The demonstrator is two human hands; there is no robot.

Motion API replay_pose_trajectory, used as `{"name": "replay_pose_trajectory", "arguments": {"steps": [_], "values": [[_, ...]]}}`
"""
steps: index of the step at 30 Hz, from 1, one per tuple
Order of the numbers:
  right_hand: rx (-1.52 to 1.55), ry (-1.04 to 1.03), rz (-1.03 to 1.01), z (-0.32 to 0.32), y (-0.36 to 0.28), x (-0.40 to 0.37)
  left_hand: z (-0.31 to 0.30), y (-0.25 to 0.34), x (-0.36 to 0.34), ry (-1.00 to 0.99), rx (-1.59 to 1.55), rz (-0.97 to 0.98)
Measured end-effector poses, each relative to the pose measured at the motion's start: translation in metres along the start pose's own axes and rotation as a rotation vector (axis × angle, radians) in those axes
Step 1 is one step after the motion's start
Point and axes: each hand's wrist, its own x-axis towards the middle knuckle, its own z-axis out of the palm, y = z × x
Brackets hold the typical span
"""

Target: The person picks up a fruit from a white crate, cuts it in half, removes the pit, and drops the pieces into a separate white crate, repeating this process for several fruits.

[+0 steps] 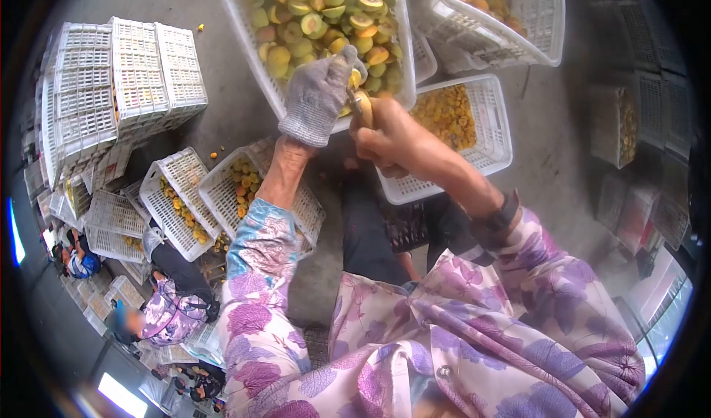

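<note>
My left hand (318, 96), in a grey knitted glove, is closed around a yellow piece of fruit (356, 77), mostly hidden by the fingers. Bare and closed, my right hand (389, 136) grips a small tool with a wooden handle (363, 109); its working end meets the fruit and cannot be made out. Both hands are over the near edge of a white plastic crate (406, 48) full of halved green-yellow fruit (296, 29). Below right of it, near my right forearm, stands a white crate (503, 122) holding small orange pieces (444, 114).
Another white crate (552, 18) with orange fruit stands at upper right. Stacked white crates (137, 70) rise at left, with tilted crates of fruit (178, 203) below them. A co-worker (174, 307) in a floral top is at lower left. Fruit bits lie on the concrete floor.
</note>
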Motion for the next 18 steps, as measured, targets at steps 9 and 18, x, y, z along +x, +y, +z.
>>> {"name": "replay_pose_trajectory", "arguments": {"steps": [9,18], "values": [[-0.707,0.363,-0.540,-0.001,0.017,0.016,-0.016,0.012,0.004,-0.068,0.683,0.185],[-0.398,0.176,-0.383,-0.023,0.005,-0.009,0.017,0.011,-0.013,-0.033,-0.291,-0.117]]}}
